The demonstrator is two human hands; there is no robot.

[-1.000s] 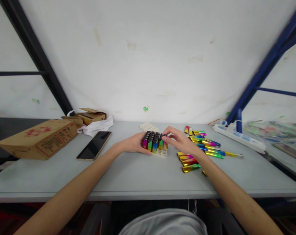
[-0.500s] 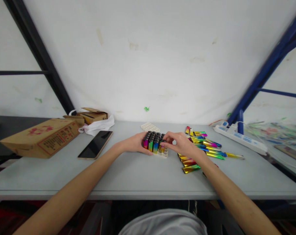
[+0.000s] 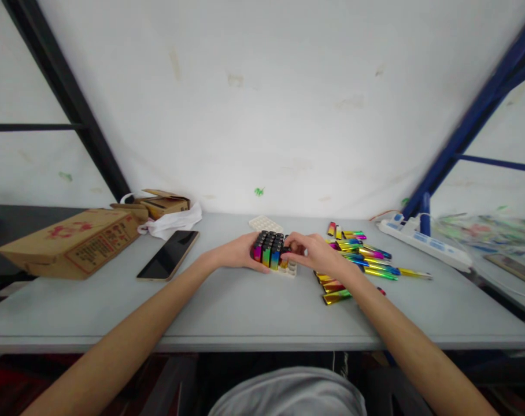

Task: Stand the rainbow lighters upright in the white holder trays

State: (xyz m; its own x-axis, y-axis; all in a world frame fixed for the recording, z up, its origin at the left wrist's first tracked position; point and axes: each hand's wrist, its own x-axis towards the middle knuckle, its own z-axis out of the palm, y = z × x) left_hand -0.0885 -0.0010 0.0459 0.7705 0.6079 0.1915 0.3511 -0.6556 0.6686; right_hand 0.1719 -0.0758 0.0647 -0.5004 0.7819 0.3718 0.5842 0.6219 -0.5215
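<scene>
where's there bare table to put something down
Bare tabletop lies between the front tray and the near edge, with a smaller patch between the phone and the left hand. It is crowded right of the right hand, where loose shiny pieces spread toward the power strip.

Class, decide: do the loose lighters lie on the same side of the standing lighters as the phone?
No, the loose lighters lie right of the standing lighters, while the phone lies to their left.
</scene>
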